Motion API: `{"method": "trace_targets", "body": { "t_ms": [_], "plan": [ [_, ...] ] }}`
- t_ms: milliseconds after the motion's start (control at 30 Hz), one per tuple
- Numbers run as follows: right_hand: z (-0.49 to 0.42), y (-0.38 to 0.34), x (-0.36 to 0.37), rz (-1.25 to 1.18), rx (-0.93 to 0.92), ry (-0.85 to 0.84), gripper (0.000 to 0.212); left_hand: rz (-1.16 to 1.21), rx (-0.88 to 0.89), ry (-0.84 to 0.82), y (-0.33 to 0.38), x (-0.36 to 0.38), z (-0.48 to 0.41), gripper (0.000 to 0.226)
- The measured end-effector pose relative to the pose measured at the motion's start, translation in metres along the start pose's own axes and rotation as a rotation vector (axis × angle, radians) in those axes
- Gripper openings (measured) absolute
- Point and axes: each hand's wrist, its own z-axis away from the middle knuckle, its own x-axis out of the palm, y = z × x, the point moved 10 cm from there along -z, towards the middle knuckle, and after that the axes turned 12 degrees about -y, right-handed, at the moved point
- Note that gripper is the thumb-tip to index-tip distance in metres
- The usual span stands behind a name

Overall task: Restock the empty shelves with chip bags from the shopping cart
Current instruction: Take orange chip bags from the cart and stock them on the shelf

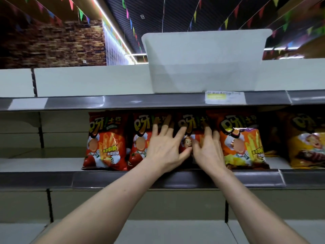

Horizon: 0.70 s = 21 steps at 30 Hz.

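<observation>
Overhead, strings of coloured pennants [80,14] hang under a dark ceiling, and a brown brick wall [52,44] closes the aisle on the far left. A pale grey metal shelving unit fills the view. On its top shelf, near the front edge, stands a translucent white plastic bin [202,64], with a yellow-and-white price label [225,97] on the rim just below it.

On the middle shelf [96,180] five chip bags stand upright in a row along the front edge. From the left these are a red chip bag with a chef picture [105,140], a second red chip bag [139,138], a dark red chip bag [189,127], an orange chip bag [241,140] and a yellow chip bag [306,141] at the right end. The left part of that shelf is bare.

A person reaches up with both bare arms. The left hand [165,147] lies flat with fingers spread and straight, across the second red chip bag and the dark red chip bag. The right hand [209,148] presses flat on the dark red chip bag, fingers extended, beside the orange chip bag. Neither hand grasps anything, and the thumbs nearly meet.
</observation>
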Motion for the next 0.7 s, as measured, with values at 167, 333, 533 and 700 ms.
{"method": "trace_targets", "body": {
  "t_ms": [167,333,533,700],
  "plan": [
    [-0.001,-0.003,0.014,0.075,-0.034,-0.091,0.056,-0.028,-0.026,-0.165,-0.002,0.030,0.001,0.081],
    [0.002,-0.009,-0.009,0.180,-0.072,-0.026,0.052,0.040,-0.008,-0.076,0.009,0.006,-0.004,0.074],
    [0.008,-0.012,-0.047,0.283,-0.253,0.156,0.036,0.099,0.055,-0.063,0.036,-0.005,-0.020,0.067],
    [0.016,0.049,-0.108,0.129,-0.072,0.364,0.046,0.358,0.196,0.119,0.081,-0.024,-0.023,0.061]
  ]
}}
